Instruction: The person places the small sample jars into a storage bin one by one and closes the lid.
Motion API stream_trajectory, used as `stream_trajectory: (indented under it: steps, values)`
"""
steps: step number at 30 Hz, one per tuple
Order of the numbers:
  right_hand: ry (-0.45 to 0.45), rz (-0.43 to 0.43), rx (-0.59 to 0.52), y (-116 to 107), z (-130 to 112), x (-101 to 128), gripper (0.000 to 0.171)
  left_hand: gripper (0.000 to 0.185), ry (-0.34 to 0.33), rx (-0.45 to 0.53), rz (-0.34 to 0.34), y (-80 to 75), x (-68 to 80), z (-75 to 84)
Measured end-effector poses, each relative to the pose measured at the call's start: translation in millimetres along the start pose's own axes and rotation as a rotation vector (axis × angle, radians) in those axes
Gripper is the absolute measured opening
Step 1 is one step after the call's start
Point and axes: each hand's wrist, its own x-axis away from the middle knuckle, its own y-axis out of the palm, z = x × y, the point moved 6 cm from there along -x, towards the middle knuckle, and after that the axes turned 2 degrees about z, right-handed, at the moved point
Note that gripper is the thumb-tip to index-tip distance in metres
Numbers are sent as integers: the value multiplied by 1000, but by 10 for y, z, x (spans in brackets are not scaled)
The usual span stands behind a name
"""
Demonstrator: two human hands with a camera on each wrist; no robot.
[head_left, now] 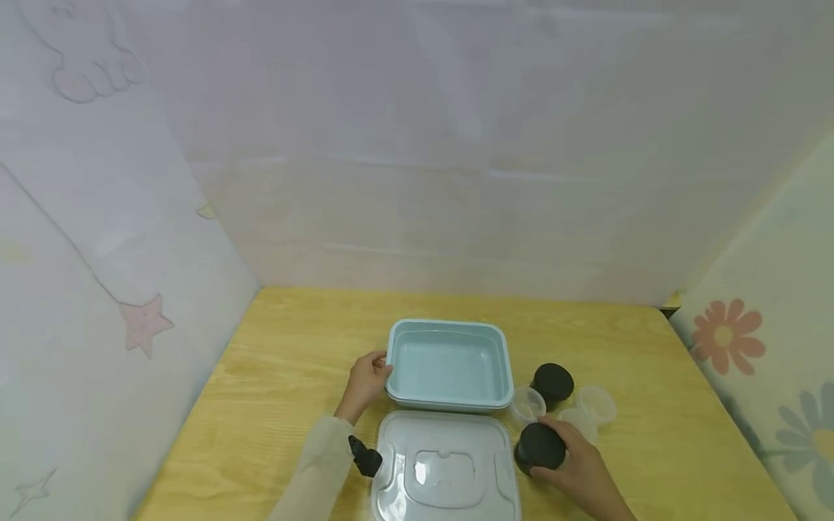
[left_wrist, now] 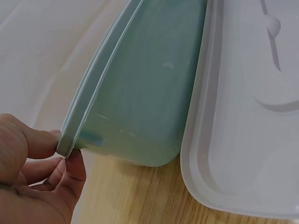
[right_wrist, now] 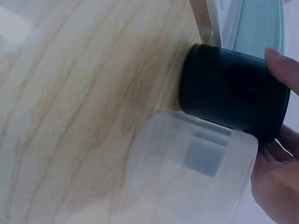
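Note:
A light blue plastic box (head_left: pixel 449 400), with nothing inside, sits on the wooden table. My left hand (head_left: pixel 366 381) pinches its rim at the left side; in the left wrist view the thumb lies on top of the rim and fingers lie beneath it. My right hand (head_left: pixel 582 470) grips a black cylindrical container (head_left: pixel 541 446) around its upper part, thumb and fingers on opposite sides. In the right wrist view, a translucent plastic cup (right_wrist: pixel 196 163) stands close beside that container. Directly in front of the box lies a whitish plastic lid (head_left: pixel 446 481).
A second black container (head_left: pixel 553 381) stands right of the box. Around it are translucent cups, one (head_left: pixel 526 405) by the box corner and others (head_left: pixel 596 404) farther right. Fabric walls border the table (head_left: pixel 280 354) at the back and sides.

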Motion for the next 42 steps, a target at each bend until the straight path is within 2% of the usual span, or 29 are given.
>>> stream_trajectory:
  steps: [6,14,17,23,34,42]
  values:
    - [20,0,27,26,16,98,84,34,2,20,-6,36,62,-72]
    - [23,-21,18,19,15,72,86,35,-3,32,-6,31,47,-69]
    - [50,-52,4,14,34,68,86,35,-18,36,-13,37,40,-66]
    - [106,-96,-34,-4,63,52,85,34,-1,43,-15,47,21,-62]
    - [79,-70,-159,-117,-68,-32,79,34,-7,32,-1,17,-12,-33]
    - [44,-75,-152,-160,-140,-83,79,34,-7,29,-6,9,-21,-24]
